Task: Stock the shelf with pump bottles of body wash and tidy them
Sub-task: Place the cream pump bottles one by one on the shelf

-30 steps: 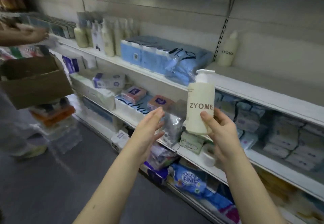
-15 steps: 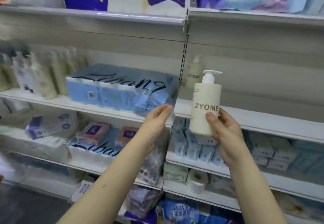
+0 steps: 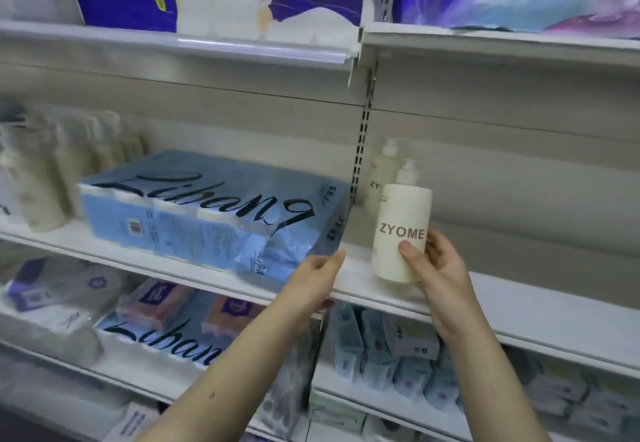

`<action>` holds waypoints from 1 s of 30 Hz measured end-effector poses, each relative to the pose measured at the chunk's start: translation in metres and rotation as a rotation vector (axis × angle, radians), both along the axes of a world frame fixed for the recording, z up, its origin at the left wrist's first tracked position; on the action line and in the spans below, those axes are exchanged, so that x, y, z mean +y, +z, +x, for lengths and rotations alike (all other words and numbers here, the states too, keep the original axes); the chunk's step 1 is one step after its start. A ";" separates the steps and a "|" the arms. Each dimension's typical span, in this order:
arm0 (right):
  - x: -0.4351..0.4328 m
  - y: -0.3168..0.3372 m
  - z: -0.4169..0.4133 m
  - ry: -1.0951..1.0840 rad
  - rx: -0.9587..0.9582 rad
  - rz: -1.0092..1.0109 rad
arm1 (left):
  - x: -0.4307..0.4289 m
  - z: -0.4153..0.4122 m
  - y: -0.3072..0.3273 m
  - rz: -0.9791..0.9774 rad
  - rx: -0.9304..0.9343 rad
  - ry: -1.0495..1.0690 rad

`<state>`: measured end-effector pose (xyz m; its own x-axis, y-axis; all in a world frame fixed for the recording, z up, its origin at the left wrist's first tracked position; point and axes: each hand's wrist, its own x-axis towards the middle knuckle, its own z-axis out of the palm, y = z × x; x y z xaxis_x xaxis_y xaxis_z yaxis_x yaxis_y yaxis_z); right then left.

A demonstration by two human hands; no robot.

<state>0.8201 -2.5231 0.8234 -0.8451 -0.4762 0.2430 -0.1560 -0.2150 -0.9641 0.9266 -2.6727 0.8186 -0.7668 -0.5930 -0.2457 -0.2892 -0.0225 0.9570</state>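
The right hand (image 3: 440, 268) grips the pump bottle (image 3: 401, 223) upright, thumb on its front; beyond this hand a second bottle (image 3: 381, 171) stands on the shelf (image 3: 554, 303); the left hand (image 3: 318, 275), fingers straight together, holds nothing, beside the blue pack (image 3: 207, 206).

Right of the ZYOME bottle (image 3: 401, 233) in your right hand (image 3: 441, 270), the middle shelf (image 3: 540, 303) lies bare back to the wall: pass there. On the left, the blue tissue pack (image 3: 207, 209) blocks the bay nearly to the slotted post (image 3: 362, 150). A second pump bottle (image 3: 379, 178) stands close behind, maybe touching; blur hides the gap.
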 end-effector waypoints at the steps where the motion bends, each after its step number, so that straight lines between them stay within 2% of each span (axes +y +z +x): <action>1: -0.002 -0.003 -0.004 0.008 0.007 0.007 | -0.001 -0.005 -0.002 -0.009 -0.006 0.016; 5: -0.005 -0.010 -0.012 0.034 0.026 0.043 | -0.005 -0.017 -0.009 -0.102 -0.078 0.032; 8: -0.002 -0.014 -0.013 0.062 0.032 0.077 | -0.006 -0.024 -0.016 -0.126 -0.067 0.066; 16: 0.005 -0.016 -0.012 0.113 0.063 0.150 | -0.004 -0.026 -0.028 0.006 0.018 0.122; 25: -0.003 -0.013 -0.005 -0.062 0.178 0.352 | -0.010 -0.026 -0.033 -0.006 0.056 0.098; 30: -0.011 -0.008 -0.001 -0.093 0.178 0.389 | -0.011 -0.024 -0.029 0.001 0.054 0.069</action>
